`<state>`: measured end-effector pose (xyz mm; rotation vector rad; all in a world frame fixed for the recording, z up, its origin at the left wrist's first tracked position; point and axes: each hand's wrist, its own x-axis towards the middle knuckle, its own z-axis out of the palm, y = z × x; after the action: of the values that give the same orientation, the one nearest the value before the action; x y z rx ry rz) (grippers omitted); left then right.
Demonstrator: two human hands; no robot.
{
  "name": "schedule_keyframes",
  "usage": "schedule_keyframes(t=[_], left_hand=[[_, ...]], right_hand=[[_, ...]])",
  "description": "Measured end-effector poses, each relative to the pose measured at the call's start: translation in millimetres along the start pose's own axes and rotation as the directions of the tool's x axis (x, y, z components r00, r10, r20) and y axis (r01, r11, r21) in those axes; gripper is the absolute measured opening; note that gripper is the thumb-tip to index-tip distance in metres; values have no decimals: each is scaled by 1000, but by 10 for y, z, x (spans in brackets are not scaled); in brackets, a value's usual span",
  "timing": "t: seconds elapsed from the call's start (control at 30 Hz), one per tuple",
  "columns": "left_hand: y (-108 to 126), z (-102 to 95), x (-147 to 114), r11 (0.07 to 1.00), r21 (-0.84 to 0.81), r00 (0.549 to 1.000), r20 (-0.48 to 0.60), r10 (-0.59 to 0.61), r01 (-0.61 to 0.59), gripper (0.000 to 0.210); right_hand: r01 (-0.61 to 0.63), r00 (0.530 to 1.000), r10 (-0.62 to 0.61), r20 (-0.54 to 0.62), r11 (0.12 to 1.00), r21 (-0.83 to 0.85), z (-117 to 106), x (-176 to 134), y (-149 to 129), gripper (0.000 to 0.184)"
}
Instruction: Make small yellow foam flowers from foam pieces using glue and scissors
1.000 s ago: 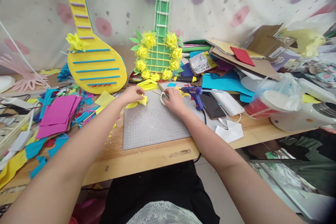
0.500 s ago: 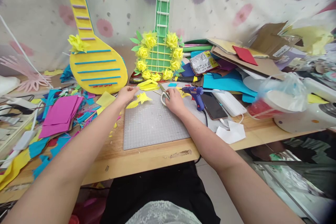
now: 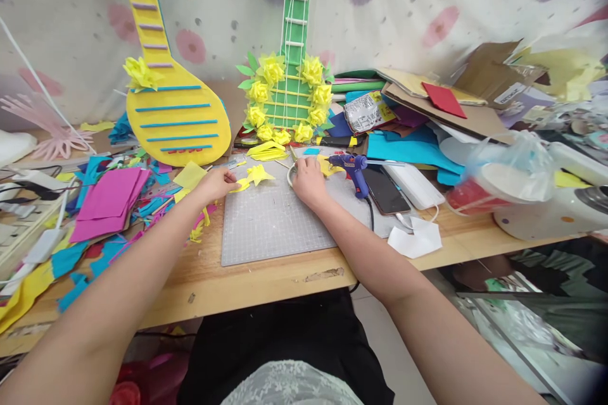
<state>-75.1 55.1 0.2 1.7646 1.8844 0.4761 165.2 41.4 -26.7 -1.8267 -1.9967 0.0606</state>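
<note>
At the left edge of the grey cutting mat (image 3: 266, 228), my left hand (image 3: 216, 185) has its fingertips closed on a yellow paper petal (image 3: 243, 185). Just beside that petal lies a pointed yellow paper flower (image 3: 259, 174). My right hand (image 3: 308, 181) rests on the mat, its fingers round the pale handles of a pair of scissors (image 3: 290, 174); the blades point away from me and part of the handles is hidden. Behind the flower is a small stack of folded yellow paper strips (image 3: 266, 151).
A blue glue gun (image 3: 352, 171) stands right of my right hand, beside a phone (image 3: 387, 190) and a white power bank (image 3: 418, 186). Yellow (image 3: 180, 117) and green (image 3: 294, 92) paper instruments lean at the back. Magenta sheets (image 3: 109, 202) and scraps cover the left; a bagged cup (image 3: 498, 186) stands right.
My left hand has moved left and slightly toward me, from near the folded strips to the yellow petal. My right hand has shifted a little left with the scissors.
</note>
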Motion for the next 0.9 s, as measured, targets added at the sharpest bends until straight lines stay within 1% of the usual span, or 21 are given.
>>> schedule_keyframes(t=[0.1,0.2,0.27,0.33,0.43,0.5,0.57,0.7,0.8,0.9], left_hand=[[-44,-5,30,1000,4,1000,8,-1,1,17],[-88,-39,45,999,-47,1000,3,-3,3,16],[-105,-60,39,997,-71,1000,-21,-5,3,20],[-106,-73,26,999,-43,1000,-9,-7,6,24],[-86,-78,11,999,31,999,49,-9,7,24],[-76,-77,11,999,39,999,50,-7,5,21],[-79,-81,18,1000,8,999,33,-11,11,20],[-121,-111,29,997,-69,999,19,-32,33,20],[-149,-145,21,995,-96,1000,-6,-24,23,21],[-166,-169,13,995,-93,999,-22,-23,21,21]], right_hand=[[34,999,-34,-11,999,8,-45,-26,9,30],[51,999,-51,-17,998,34,-84,-41,30,31],[50,999,-50,-9,997,51,-115,-44,52,30],[53,999,-53,8,997,63,-160,-39,82,28],[68,997,-70,24,995,69,-268,-20,137,23],[65,997,-68,36,996,67,-369,-8,175,20],[44,996,-50,70,996,79,-486,-8,219,16],[-5,978,-33,206,983,185,-704,-73,352,10],[-22,969,-53,241,954,299,-816,-183,499,13],[-57,953,-79,292,901,430,-922,-311,647,19]])
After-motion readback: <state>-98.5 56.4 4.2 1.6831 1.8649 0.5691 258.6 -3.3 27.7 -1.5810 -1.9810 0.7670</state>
